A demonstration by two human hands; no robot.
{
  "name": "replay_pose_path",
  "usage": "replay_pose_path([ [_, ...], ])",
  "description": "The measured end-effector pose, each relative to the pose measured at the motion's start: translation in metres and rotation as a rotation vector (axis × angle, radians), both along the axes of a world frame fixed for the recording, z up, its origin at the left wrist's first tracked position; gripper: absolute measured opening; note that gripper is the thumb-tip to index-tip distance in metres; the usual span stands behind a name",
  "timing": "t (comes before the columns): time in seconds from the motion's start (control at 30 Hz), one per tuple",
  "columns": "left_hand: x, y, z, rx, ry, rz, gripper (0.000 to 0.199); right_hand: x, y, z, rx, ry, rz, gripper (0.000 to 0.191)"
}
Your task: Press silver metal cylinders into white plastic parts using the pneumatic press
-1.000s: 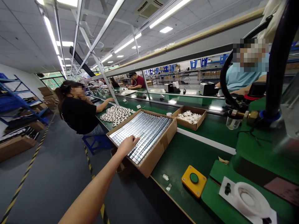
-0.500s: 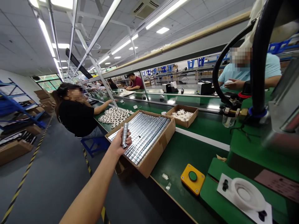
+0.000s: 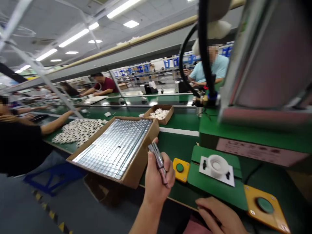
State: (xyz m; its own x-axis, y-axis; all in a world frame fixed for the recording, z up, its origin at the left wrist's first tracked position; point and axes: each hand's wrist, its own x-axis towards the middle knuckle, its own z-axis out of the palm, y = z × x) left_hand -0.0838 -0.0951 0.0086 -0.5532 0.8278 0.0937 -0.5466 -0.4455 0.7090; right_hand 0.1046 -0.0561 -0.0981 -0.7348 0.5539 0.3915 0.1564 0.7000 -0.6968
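My left hand is closed around a short row of silvery metal cylinders, held tilted in front of the carton's right side. The open carton is filled with rows of shiny metal pieces. At the bottom right, my right hand is near the bench edge, below the white round fixture on its green base. Its fingers are bent and partly cut off by the frame, and whether they hold anything is hidden.
Yellow boxes with green buttons flank the fixture, beneath a machine with a black hose. White parts lie left of the carton; a smaller box stands behind it. A person in black sits at the left.
The view has swung right. My left hand has moved from over the carton to its right side, still with the cylinders. My right hand has come into view at the bottom.
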Motion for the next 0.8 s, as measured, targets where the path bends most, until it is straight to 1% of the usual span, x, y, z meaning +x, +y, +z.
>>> replay_pose_path([
  [0.07,0.034,0.004,-0.008,-0.040,-0.039,-0.050,0.035,-0.005,-0.006,0.024,-0.110,-0.047,-0.021,0.021],
  [0.13,0.059,0.003,-0.015,-0.115,-0.039,-0.043,0.035,-0.009,-0.012,0.039,-0.218,-0.120,-0.063,0.020],
  [0.2,0.076,0.000,-0.022,-0.180,-0.014,-0.018,0.037,-0.012,-0.018,0.042,-0.301,-0.192,-0.127,0.014],
  [0.27,0.084,-0.004,-0.029,-0.222,-0.016,-0.020,0.039,-0.012,-0.025,0.038,-0.347,-0.240,-0.183,0.009],
  [0.4,0.084,-0.010,-0.037,-0.270,-0.092,-0.064,0.032,-0.006,-0.036,0.028,-0.353,-0.301,-0.196,0.008],
  [0.5,0.075,-0.012,-0.035,-0.243,-0.099,-0.073,0.026,0.002,-0.031,0.030,-0.303,-0.260,-0.192,0.011],
  [0.57,0.067,-0.013,-0.033,-0.204,-0.080,-0.079,0.025,0.007,-0.016,0.038,-0.271,-0.183,-0.260,0.017],
  [0.63,0.060,-0.015,-0.032,-0.175,-0.039,-0.081,0.026,0.008,0.006,0.052,-0.228,-0.086,-0.390,0.023],
  [0.73,0.052,-0.018,-0.033,-0.181,0.015,-0.080,0.024,0.001,0.041,0.075,-0.178,0.079,-0.572,0.032],
  [0.8,0.048,-0.020,-0.034,-0.196,0.029,-0.072,0.023,-0.006,0.058,0.088,-0.204,0.187,-0.622,0.035],
])
